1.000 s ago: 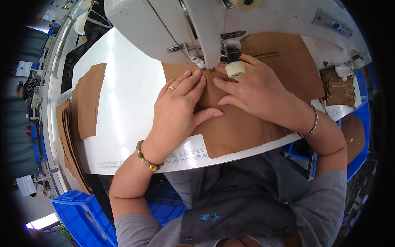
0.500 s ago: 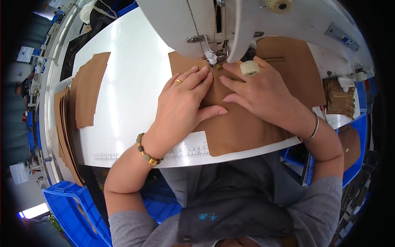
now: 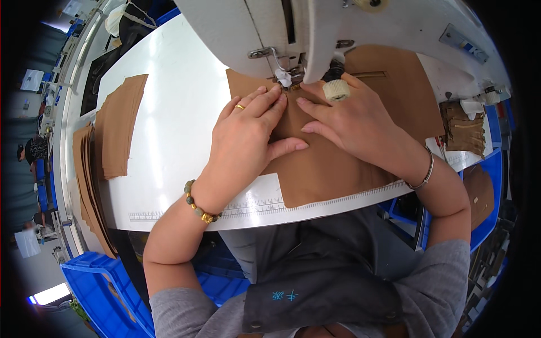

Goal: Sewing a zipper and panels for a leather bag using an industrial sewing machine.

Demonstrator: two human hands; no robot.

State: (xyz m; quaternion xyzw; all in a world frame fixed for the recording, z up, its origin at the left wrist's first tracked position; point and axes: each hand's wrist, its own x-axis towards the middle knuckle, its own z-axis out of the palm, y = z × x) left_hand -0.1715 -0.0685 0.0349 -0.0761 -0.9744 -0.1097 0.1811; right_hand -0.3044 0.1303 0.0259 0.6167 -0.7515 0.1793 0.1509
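A brown fabric piece lies on the white table under the sewing machine. My left hand rests flat on it, left of the presser foot, fingers stretched toward the needle and thumb out to the right. On the other side my right hand presses the fabric with spread fingers, some of them partly hidden behind the machine's cream knob. A narrow slit opening shows in the cloth beyond that hand. The needle tip is too small to make out.
Stacked brown panels lie at the table's left, with more hanging over its edge. More brown pieces sit at the right. Blue bins flank me below the table. A ruler strip runs along the front edge.
The fabric has shifted slightly away from me, and both hands have moved a little with it, still lying on the cloth. The view has also shifted slightly.
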